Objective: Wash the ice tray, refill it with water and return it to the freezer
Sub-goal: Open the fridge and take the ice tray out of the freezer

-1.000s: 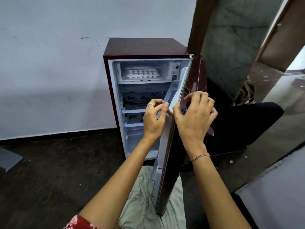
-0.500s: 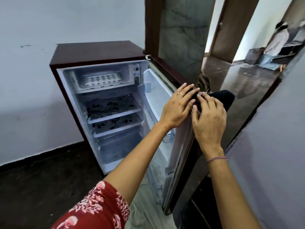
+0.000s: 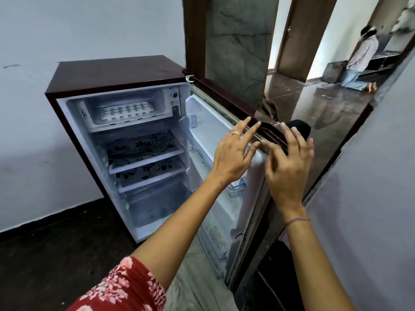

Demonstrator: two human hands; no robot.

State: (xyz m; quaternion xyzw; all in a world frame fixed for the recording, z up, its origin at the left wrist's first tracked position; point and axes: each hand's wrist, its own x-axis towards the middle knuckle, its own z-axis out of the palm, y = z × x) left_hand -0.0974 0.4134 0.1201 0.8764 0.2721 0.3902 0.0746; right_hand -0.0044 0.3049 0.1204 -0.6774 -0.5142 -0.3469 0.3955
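The door [image 3: 215, 140] is standing wider than half a second ago, and both your hands are loosening on its top corner. Your left hand [image 3: 233, 151] is lying with straight, spread fingers across the top edge, grasping nothing. Your right hand [image 3: 285, 167] is just beside it, fingers also spread and released; it is blurred, so I cannot tell whether it is touching the edge.

The ice tray [image 3: 126, 111] is sitting flat in the freezer compartment [image 3: 88, 108] at the top of the fridge [image 3: 116, 72], well apart from your fingers, off to their left and further away. Nothing is holding it yet.

Risks from here, as I am judging them:
- With both hands letting go, the door is free to drift back toward your left arm as you are reaching in.
- A dark object [image 3: 299, 126] is sitting just past your fingertips behind the door; pushing further is likely to knock the door into it.
- The tray may be frozen to the compartment floor, so a hard tug could jerk it loose and tip it.
- I cannot tell whether its cells are holding ice or water; tilting it could be spilling the contents onto the patterned shelves [image 3: 143, 151] below.
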